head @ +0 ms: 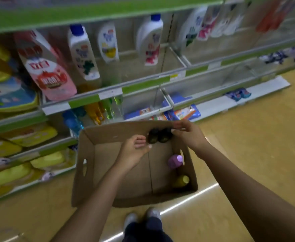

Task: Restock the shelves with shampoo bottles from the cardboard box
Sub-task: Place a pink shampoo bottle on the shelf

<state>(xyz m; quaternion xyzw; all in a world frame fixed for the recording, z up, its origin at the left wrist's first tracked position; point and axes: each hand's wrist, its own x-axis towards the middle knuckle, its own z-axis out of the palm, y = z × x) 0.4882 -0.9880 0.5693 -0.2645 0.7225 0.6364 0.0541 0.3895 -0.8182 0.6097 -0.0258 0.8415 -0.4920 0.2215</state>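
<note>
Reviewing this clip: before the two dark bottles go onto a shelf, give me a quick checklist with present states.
1. Two dark bottles lifted above the cardboard box: ok.
2. Right hand holding them: ok, fingers curl at the right bottle.
3. Left hand holding them: cannot tell, fingertips are beside the left bottle, contact blurred.
4. Free space on the middle shelf: ok, gaps between the white bottles.
5. Stock left in the box: ok, a purple bottle and a yellow bottle remain.
</note>
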